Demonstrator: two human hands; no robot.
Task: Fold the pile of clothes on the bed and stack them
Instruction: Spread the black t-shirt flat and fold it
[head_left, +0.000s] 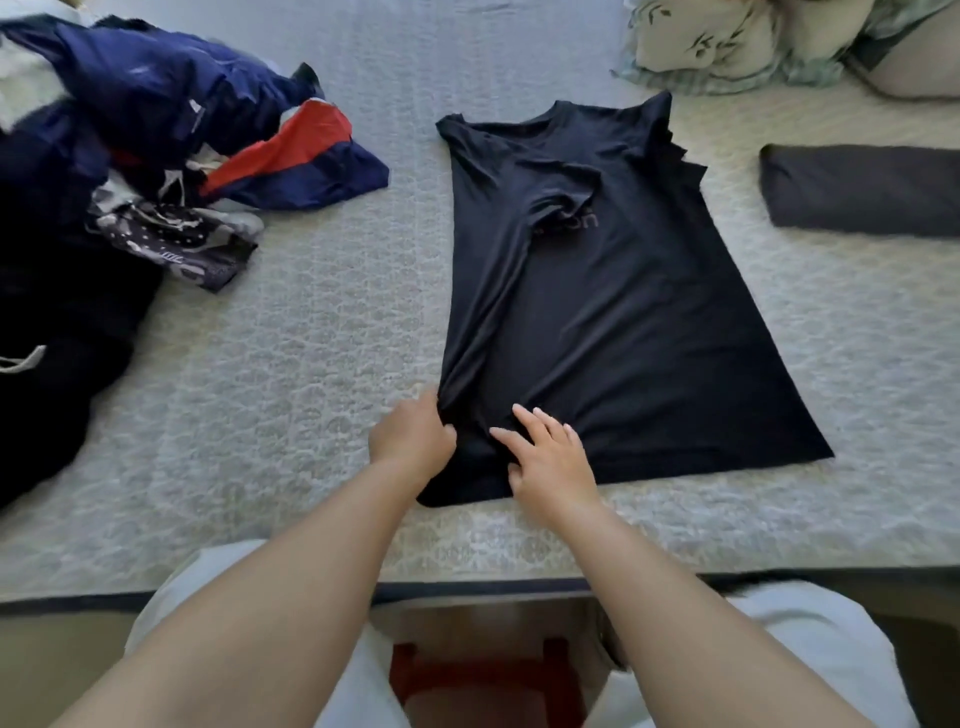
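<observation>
Head view. A black T-shirt (613, 312) lies flat on the bed (322, 364), collar toward the far edge, its left side folded inward over the chest. At the hem (near edge), the left hand (413, 434) pinches the folded fabric; the right hand (550, 457) rests on the shirt with fingers spread. An unfolded pile of clothes (130, 171) occupies the far left corner. A folded dark garment (862, 192) lies at the right edge, a patterned pillow (727, 41) at the far right corner.

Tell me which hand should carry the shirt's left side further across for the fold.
Left, probably. The left hand already pinches the black T-shirt at its bunched left hem, while the right hand lies with straight fingers on the fabric, pinning it.
</observation>
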